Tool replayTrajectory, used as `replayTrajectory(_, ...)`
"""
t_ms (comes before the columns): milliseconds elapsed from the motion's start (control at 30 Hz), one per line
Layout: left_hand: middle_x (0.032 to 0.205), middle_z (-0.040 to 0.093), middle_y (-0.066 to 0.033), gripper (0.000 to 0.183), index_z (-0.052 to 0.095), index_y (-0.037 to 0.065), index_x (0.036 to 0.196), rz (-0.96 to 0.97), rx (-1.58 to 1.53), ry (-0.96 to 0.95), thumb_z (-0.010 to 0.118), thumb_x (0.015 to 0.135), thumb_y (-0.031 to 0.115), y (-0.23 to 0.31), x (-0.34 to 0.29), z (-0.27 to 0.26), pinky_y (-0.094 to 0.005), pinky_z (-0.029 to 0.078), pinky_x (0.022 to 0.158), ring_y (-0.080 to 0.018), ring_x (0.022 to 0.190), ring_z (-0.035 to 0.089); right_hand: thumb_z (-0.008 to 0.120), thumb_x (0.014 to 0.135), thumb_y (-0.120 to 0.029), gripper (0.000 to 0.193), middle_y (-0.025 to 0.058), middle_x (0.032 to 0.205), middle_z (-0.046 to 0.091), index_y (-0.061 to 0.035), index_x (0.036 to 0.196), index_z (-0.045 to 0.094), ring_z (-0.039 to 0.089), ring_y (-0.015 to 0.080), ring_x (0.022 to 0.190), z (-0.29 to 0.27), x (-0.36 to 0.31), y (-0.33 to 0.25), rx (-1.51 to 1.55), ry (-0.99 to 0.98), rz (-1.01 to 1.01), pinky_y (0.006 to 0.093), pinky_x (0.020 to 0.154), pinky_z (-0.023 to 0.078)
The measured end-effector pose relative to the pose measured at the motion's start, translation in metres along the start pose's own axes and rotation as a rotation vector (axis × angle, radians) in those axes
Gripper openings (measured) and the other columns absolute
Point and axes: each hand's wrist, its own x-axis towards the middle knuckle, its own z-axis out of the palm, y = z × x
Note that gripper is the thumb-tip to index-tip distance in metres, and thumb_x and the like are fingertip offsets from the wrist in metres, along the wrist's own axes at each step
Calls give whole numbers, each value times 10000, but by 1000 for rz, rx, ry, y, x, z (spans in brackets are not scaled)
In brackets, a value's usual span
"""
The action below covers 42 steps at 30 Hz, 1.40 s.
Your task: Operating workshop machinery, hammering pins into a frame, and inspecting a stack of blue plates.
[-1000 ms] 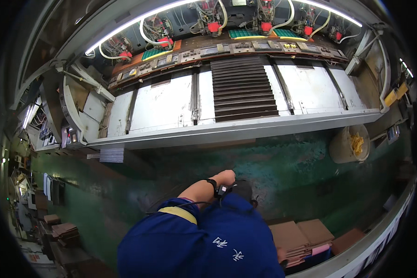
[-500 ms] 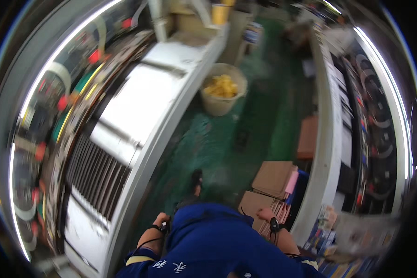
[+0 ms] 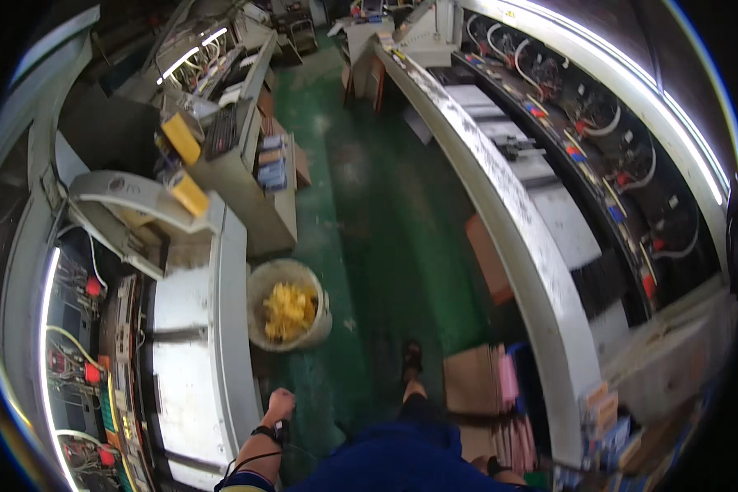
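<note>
My left hand hangs low by the left machine's white bed, its fingers curled in and nothing showing in them. A black band with a device and a thin cable is on that wrist. My right hand is at the lower edge, mostly covered by my blue shirt, so its fingers do not show. It is nearest to the stacks of brown cardboard and pink sheets on the floor. Ahead of my left hand stands a whitish bucket holding crumpled yellow material.
A green floor aisle runs ahead between two long machines. The right machine's pale rail borders it. A grey cabinet with blue packs stands at left. Brown board leans at right. My foot is on the floor.
My view has swung left and up, showing more of the aisle. The bucket now appears nearer. My left hand has come forward, and my right hand has drawn back toward my body.
</note>
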Motion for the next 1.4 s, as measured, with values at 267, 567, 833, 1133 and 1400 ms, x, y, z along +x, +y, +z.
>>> replayTrajectory(267, 1010, 765, -136, 271, 778, 90, 1013, -104, 348, -742, 664, 821, 245, 203, 89, 101, -418, 583, 817, -316, 894, 729, 637, 877, -381, 308, 84, 1044, 766, -177, 1049, 791, 733, 285, 948, -405, 150, 134, 417, 166, 310, 441, 798, 592)
replayTrajectory(567, 954, 717, -224, 224, 755, 58, 913, 498, 668, -657, 662, 817, 238, 311, 339, 161, -503, 552, 774, -419, 888, 691, 762, 803, -198, 195, 104, 757, 721, -23, 887, 745, 697, 206, 706, -858, 254, 219, 808, 913, 219, 355, 662, 566)
replayTrajectory(833, 807, 687, -223, 179, 739, 29, 781, 652, 1174, -500, 655, 752, 184, 576, 555, 153, -525, 556, 708, -418, 824, 699, 583, 918, -337, 340, 116, 1063, 743, -121, 1141, 724, 710, 353, 886, -865, 383, 370, -249, 377, -383, 476, 781, 582)
replayTrajectory(1133, 888, 740, -153, 239, 725, 56, 968, 150, 292, -102, 696, 897, 283, 949, 779, 125, -456, 545, 753, -320, 862, 716, 668, 872, -349, 286, 132, 941, 750, -100, 978, 761, 723, 341, 841, -1237, 548, 324, 298, 198, -11, 468, 685, 572)
replayTrajectory(1400, 771, 674, -209, 253, 736, 43, 803, 194, 462, -224, 682, 743, 283, 968, 914, 88, -523, 525, 686, -420, 740, 646, 673, 846, -348, 258, 101, 745, 700, -102, 796, 735, 690, 309, 716, -1681, 735, 476, -690, 430, -376, 479, 595, 525)
